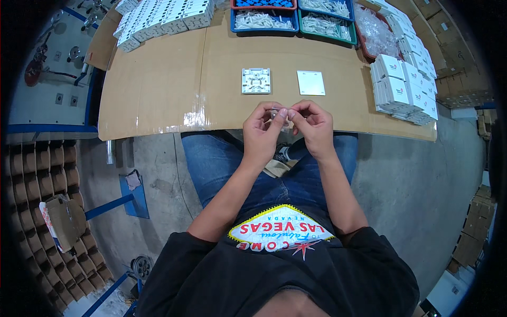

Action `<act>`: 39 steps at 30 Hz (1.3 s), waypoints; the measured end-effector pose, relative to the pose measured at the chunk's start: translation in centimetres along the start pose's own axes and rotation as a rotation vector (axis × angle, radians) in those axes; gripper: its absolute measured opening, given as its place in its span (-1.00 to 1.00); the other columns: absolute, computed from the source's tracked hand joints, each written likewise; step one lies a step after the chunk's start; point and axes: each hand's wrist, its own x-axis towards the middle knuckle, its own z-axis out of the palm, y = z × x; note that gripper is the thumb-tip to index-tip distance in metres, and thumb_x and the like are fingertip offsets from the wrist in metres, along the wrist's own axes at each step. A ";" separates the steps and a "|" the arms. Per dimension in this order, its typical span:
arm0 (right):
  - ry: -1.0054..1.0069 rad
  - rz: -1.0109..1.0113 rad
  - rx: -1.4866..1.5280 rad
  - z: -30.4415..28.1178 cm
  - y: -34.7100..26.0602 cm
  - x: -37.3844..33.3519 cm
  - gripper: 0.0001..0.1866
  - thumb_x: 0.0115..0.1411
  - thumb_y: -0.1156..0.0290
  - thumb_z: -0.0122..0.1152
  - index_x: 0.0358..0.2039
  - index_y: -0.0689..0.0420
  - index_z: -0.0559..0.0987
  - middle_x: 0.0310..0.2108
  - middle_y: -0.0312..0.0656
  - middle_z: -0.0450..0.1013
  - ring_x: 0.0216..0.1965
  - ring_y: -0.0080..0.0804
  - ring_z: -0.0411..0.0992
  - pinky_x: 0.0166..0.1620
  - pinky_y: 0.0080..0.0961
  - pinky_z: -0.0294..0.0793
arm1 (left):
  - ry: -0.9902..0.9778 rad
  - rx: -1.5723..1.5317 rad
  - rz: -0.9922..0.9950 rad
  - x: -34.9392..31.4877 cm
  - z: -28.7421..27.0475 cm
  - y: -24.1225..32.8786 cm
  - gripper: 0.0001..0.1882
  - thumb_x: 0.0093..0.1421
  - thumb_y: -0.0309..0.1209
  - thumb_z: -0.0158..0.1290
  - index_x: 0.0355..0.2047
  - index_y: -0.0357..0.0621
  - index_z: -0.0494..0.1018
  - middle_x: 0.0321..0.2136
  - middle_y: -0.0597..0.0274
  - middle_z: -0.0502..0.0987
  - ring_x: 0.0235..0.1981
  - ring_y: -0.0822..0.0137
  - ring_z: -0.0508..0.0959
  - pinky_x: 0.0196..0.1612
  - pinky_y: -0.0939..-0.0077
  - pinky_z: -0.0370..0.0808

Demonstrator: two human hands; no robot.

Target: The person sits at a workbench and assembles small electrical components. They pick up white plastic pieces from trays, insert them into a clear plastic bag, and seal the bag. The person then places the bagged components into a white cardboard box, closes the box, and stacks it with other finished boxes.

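My left hand (265, 130) and my right hand (316, 127) meet at the near edge of the cardboard-covered table. Thumbs and fingers of both are pinched on a small clear plastic bag (274, 113), mostly hidden by the fingers; its contents cannot be made out. Just beyond my left hand lies a square white switch or socket frame (256, 81), its moulded inner side facing up. A flat, square white cover plate (311, 83) rests to its right, beyond my right hand. Neither piece is touched.
At the back, blue bins (264, 31) and a green bin (328, 38) hold small white parts. A red bin (376, 33) carries clear plastic bags. White units are stacked at the back left (163, 20) and right (404, 90). A divided cardboard box (31, 174) stands at left.
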 end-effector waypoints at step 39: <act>-0.047 0.258 0.013 -2.4 4.2 1.1 -0.87 0.32 0.56 0.14 -0.14 0.29 0.54 -0.32 -0.22 0.50 -0.32 -0.52 0.54 -0.26 -0.58 0.61 | -0.126 -0.360 -0.976 0.6 -4.6 -3.4 -0.43 0.44 0.12 -0.15 0.09 -0.15 0.40 -0.07 0.13 0.55 -0.20 0.37 0.59 -0.16 0.39 0.54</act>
